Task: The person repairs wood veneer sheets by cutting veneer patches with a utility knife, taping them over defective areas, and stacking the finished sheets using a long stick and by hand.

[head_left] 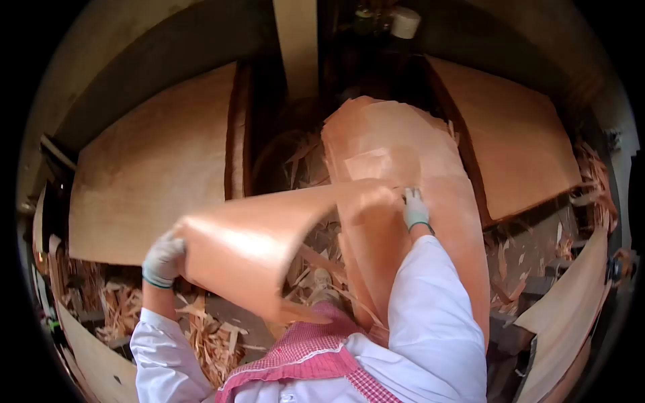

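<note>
A thin reddish-brown wood veneer sheet [235, 238] bows through the air between my two hands. My left hand [163, 258], in a pale glove, is closed on its left edge, raised off to the side. My right hand [415, 209], gloved too, is at the sheet's far right end, low over a pile of veneer [450, 235]. Its fingers look closed on that end, though the grip is partly hidden. The pile is long, with uneven layers and a ragged far end.
A thick veneer stack [154, 168] stands at left, and another stack [517, 141] at right. Torn veneer scraps [208, 336] litter the floor. A pillar [297, 47] rises at the back. Curved sheets [564, 322] lean at the right edge. A white container [405, 23] sits far back.
</note>
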Demonstrator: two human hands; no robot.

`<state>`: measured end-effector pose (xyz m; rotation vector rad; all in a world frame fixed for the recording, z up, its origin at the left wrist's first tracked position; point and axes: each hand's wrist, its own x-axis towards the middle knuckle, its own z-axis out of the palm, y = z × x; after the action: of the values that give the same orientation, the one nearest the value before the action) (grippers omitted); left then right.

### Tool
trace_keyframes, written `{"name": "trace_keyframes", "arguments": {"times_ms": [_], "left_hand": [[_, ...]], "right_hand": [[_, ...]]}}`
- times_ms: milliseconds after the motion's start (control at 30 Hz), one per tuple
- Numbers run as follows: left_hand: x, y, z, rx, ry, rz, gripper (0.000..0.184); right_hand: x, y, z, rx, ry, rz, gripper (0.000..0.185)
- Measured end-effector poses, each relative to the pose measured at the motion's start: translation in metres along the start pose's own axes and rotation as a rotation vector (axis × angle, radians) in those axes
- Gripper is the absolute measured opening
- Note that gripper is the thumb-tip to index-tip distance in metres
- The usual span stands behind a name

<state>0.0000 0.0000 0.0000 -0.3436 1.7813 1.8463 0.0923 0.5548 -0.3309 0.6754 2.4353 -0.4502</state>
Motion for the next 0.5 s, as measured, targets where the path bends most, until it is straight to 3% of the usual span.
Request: {"name": "trace_keyframes", "arguments": {"times_ms": [67, 100, 133, 167, 200, 233, 300, 333, 400, 467, 500], "left_hand": [[-0.036, 0.019, 0.016, -0.113, 0.035, 0.086, 0.062], [0.005, 0.078, -0.031, -0.047, 0.085, 0.370, 0.054], [-0.008, 0.109, -0.067, -0.076, 0.161, 0.459, 0.047], [-0.011, 0.114, -0.085, -0.157, 0.191, 0.540, 0.043], [0.033, 0.051, -0.112, -0.380, 0.176, 0.702, 0.039], [0.067, 0.004, -0.145, -0.567, 0.169, 0.833, 0.036], [0.066, -0.030, -0.195, -0.507, 0.508, 1.103, 0.030], [0.031, -0.048, -0.196, -0.362, 0.712, 1.101, 0.021], [-0.001, -0.085, -0.199, -0.080, 1.105, 0.999, 0.015], [-0.007, -0.104, -0.195, -0.021, 1.395, 0.909, 0.018], [-0.005, -0.111, -0.199, -0.110, 1.476, 0.913, 0.020]], "right_hand": [[0.002, 0.012, -0.008, -0.027, 0.072, -0.099, 0.045], [0.124, -0.093, 0.006, 0.135, 0.314, -0.304, 0.043], [0.160, -0.125, 0.043, 0.226, 0.390, -0.470, 0.041], [0.157, -0.121, 0.026, 0.384, 0.281, -0.474, 0.043], [0.216, -0.071, -0.043, 0.251, 0.348, -0.551, 0.045], [0.245, -0.045, -0.105, 0.203, 0.213, -0.496, 0.047], [0.313, -0.015, -0.111, -0.071, 0.688, -0.610, 0.040], [0.288, -0.020, -0.094, 0.441, 0.594, -0.545, 0.037], [0.204, -0.083, -0.069, 0.385, 0.644, -0.535, 0.032], [0.134, -0.212, -0.047, 0.521, 0.188, -0.803, 0.026], [0.076, -0.277, -0.025, 0.891, 0.041, -0.973, 0.020]]}}
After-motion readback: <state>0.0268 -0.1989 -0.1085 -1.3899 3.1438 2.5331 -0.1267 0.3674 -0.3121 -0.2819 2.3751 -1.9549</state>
